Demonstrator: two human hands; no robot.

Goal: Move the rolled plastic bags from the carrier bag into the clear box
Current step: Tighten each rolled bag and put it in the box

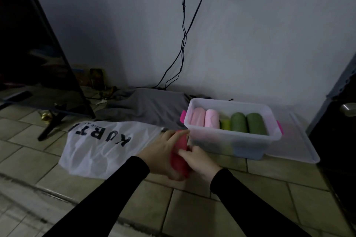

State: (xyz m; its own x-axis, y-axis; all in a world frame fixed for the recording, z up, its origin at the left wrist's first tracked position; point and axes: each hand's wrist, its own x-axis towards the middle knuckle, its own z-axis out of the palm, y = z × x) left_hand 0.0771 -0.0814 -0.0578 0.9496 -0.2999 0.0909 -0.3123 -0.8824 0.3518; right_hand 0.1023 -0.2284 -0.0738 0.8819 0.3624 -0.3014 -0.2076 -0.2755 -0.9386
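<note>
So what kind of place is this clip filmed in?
Probably a room in a home: a tiled floor, a television on a stand, loose cables down a plain wall, and a grey cloth on the floor.

- tiled floor, beige-ish, pretty dim
- white carrier bag lying flat, left of middle
- clear box near the far wall, on its lid
- grey cloth bunched against the wall
- TV stand leg far left

Red roll mid-frame blurred, partly hidden by both hands. Television cut by left edge. Small clutter behind it unreadable.
</note>
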